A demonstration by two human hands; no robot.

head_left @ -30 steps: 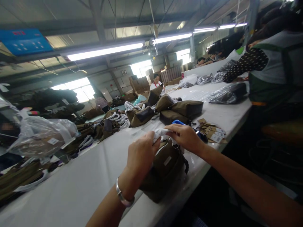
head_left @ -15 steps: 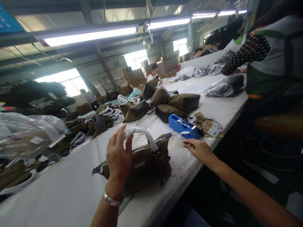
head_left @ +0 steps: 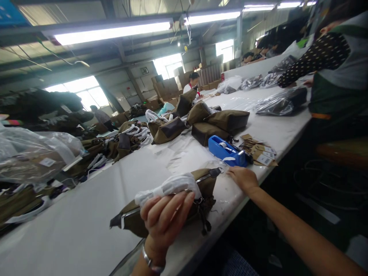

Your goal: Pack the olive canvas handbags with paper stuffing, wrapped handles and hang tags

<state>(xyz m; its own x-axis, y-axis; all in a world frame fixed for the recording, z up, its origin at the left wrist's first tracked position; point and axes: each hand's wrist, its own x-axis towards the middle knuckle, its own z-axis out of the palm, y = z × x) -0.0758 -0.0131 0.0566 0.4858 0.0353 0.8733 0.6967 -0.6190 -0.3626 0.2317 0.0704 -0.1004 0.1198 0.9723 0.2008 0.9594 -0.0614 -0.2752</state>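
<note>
An olive-brown handbag with dark end tabs and a zip along its top stands on the white table. My left hand has its fingers wrapped round the bag's handles, which are covered in white wrapping and pressed down over the zip. Dark cords and a charm hang from the near side. To the right, my right hand is low over the tabletop, just in front of a blue tape dispenser. Its fingers are closed together; whatever they hold is too small to tell.
Several brown tags lie beside the dispenser, close to the table edge. Olive bags are piled beyond it. Plastic-wrapped goods lie farther off, where a co-worker in a polka-dot sleeve stands. A clear plastic bag is at left.
My left hand has closed on the white-wrapped handles and pushed them down; before, it was raised beside them. The bag has tipped somewhat. My right hand has stayed near the dispenser.
</note>
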